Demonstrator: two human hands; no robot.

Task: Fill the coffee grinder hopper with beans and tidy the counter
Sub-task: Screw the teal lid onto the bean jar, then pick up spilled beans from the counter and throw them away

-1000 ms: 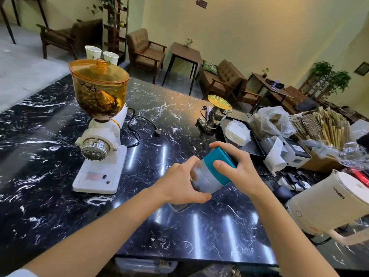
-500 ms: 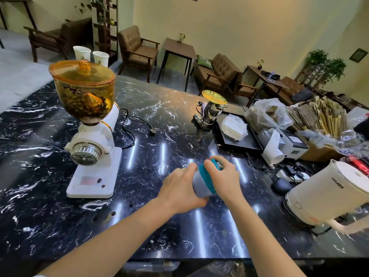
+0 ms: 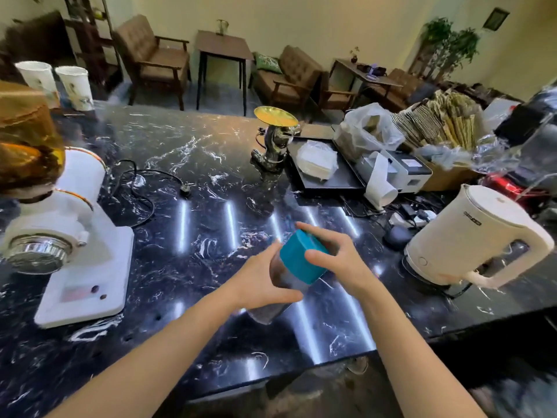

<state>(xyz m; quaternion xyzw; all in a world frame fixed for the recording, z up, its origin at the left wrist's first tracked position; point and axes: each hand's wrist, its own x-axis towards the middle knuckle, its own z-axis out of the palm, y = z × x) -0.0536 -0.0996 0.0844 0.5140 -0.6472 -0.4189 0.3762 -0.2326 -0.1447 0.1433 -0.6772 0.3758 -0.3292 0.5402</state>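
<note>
I hold a clear bean jar (image 3: 278, 280) tilted above the black marble counter (image 3: 211, 182). My left hand (image 3: 262, 282) grips its body and my right hand (image 3: 334, 257) is closed on its teal lid (image 3: 298, 257). The white coffee grinder (image 3: 69, 236) stands at the left edge, its amber hopper (image 3: 27, 146) holding beans and covered by its lid. Two loose beans (image 3: 99, 292) lie on the grinder's white base, and a few more dot the counter near it.
A white electric kettle (image 3: 470, 236) stands at the right. Behind it are a black tray (image 3: 328, 179), a receipt printer (image 3: 401, 170), plastic bags and a box of sleeves. A gold-topped figurine (image 3: 272, 140) and the grinder's cord (image 3: 141, 188) lie mid-counter. Two paper cups (image 3: 57, 82) stand far left.
The view has swung right and down, so the grinder has slid to the left edge. Both hands stay on the jar and lid, held slightly lower and nearer to me.
</note>
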